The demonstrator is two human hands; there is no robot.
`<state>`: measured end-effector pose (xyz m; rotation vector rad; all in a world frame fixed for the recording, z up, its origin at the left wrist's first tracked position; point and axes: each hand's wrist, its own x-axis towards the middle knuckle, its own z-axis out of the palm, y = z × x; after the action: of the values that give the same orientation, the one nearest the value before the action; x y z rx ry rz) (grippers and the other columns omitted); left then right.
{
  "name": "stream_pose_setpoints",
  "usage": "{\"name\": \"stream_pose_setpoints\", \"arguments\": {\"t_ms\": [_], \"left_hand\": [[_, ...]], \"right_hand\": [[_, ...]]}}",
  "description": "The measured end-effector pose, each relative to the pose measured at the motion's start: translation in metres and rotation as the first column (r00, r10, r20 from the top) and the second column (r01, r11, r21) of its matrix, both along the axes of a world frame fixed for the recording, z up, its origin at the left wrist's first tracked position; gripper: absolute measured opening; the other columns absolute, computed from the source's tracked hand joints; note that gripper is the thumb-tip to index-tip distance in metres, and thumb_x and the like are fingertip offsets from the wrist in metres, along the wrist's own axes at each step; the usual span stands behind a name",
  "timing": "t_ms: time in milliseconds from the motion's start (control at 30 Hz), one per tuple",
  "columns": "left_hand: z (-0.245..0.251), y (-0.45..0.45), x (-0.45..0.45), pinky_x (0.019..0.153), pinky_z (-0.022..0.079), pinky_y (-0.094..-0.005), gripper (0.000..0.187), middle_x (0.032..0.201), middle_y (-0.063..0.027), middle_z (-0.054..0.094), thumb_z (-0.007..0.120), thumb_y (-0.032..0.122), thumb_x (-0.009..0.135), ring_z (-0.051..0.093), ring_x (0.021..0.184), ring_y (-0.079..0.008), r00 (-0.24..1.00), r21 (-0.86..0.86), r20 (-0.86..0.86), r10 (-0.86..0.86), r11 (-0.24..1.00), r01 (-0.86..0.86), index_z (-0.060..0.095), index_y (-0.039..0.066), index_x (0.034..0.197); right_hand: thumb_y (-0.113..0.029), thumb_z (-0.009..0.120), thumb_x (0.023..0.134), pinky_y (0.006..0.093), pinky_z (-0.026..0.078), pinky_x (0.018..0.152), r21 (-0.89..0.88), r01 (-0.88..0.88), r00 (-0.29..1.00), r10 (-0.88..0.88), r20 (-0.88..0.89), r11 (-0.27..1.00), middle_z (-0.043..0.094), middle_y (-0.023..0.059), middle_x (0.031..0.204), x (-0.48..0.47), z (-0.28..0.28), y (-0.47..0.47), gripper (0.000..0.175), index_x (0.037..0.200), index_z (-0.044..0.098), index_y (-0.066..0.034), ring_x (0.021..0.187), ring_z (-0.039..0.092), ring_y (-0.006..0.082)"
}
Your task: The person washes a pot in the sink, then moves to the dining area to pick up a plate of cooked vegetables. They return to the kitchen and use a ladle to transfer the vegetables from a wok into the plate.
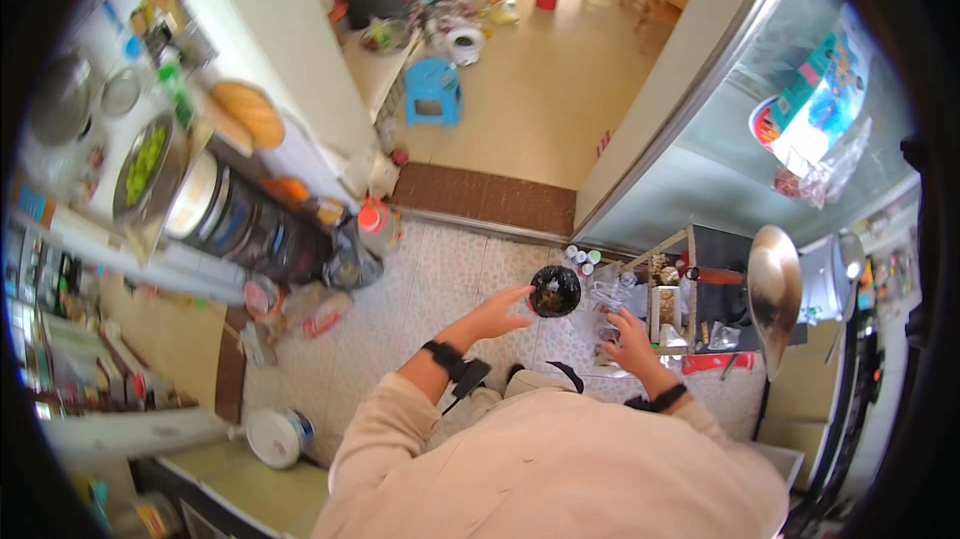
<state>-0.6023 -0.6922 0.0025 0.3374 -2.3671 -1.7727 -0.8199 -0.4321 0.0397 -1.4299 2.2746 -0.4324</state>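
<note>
Both my hands reach forward over a tiled floor. My left hand (500, 314) has its fingers apart and holds nothing; in the picture it lies just left of a small trash bin (555, 291) lined with a black bag, with some waste inside. Whether it touches the bin's rim cannot be told. On the bin's right, my right hand (631, 342) is spread and holds nothing, in front of clear plastic bags (621, 297) beside a low shelf (688, 239). Several small bottles or cans (581, 257) stand behind the bin.
A brown doorway threshold (484, 198) crosses the floor ahead, with a blue plastic stool (433, 93) beyond. To the left are a red-capped jar (373, 216), a dark bag (352, 261) and a counter with a bowl of green vegetables (146, 164). A white lidded bucket (276, 438) stands lower left.
</note>
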Motion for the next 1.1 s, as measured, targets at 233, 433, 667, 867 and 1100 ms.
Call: {"name": "stream_pose_setpoints", "arguments": {"t_ms": [233,433,667,867,1100], "left_hand": [[-0.012,-0.171,0.015,0.105,0.03,-0.0358,0.06,0.135,-0.0176,0.044,0.066,0.03,0.08,0.038,0.128,-0.028,0.94,0.088,0.243,0.239,0.96,-0.267,0.046,0.003,0.13],[-0.114,-0.361,-0.027,0.1,0.037,-0.0362,0.05,0.122,-0.0206,0.054,0.063,0.032,0.083,0.049,0.118,-0.0313,0.87,-0.089,0.326,0.369,0.929,-0.36,0.054,0.0,0.12],[-0.188,-0.565,-0.045,0.069,0.049,-0.0452,0.024,0.08,-0.0164,0.063,0.052,0.027,0.081,0.062,0.079,-0.0344,0.52,-0.503,0.743,0.421,0.864,0.019,0.064,0.006,0.077],[-0.219,-0.735,-0.158,0.068,0.05,-0.046,0.025,0.082,-0.0169,0.064,0.053,0.029,0.078,0.062,0.079,-0.0348,0.449,-0.352,0.846,0.289,0.934,0.063,0.065,0.007,0.079],[-0.262,-1.021,-0.474,0.057,0.046,-0.0431,0.019,0.072,-0.0177,0.062,0.054,0.02,0.073,0.06,0.065,-0.031,0.68,0.133,0.696,0.232,0.888,-0.439,0.064,0.004,0.073]], "right_hand": [[-0.024,0.068,0.07,0.0455,0.04,0.093,-0.059,-0.087,0.996,0.086,-0.01,0.995,0.047,0.0203,0.127,-0.036,-0.007,-0.252,0.049,0.115,0.055,-0.008,0.112,0.048,0.0386],[-0.025,0.067,0.071,0.0465,0.04,0.092,-0.242,-0.144,0.988,0.152,0.018,0.96,0.048,0.0191,0.126,-0.155,-0.067,-0.473,0.048,0.114,0.056,-0.0097,0.112,0.049,0.0369],[-0.018,0.061,0.073,0.0453,0.043,0.085,-0.39,0.054,0.991,-0.001,0.136,0.919,0.055,0.0157,0.102,-0.386,-0.011,-0.72,0.033,0.103,0.057,-0.0053,0.1,0.051,0.0372],[-0.005,0.056,0.072,0.0443,0.043,0.078,-0.316,0.307,0.952,-0.29,0.099,0.898,0.056,0.0162,0.087,-0.546,-0.006,-0.83,0.01,0.082,0.058,-0.0051,0.092,0.051,0.0362],[-0.009,0.052,0.077,0.047,0.038,0.05,-0.206,0.579,0.794,-0.603,-0.076,0.789,0.054,0.0243,0.064,-0.745,-0.085,-0.863,0.014,0.066,0.054,-0.0009,0.058,0.053,0.0397]]}}
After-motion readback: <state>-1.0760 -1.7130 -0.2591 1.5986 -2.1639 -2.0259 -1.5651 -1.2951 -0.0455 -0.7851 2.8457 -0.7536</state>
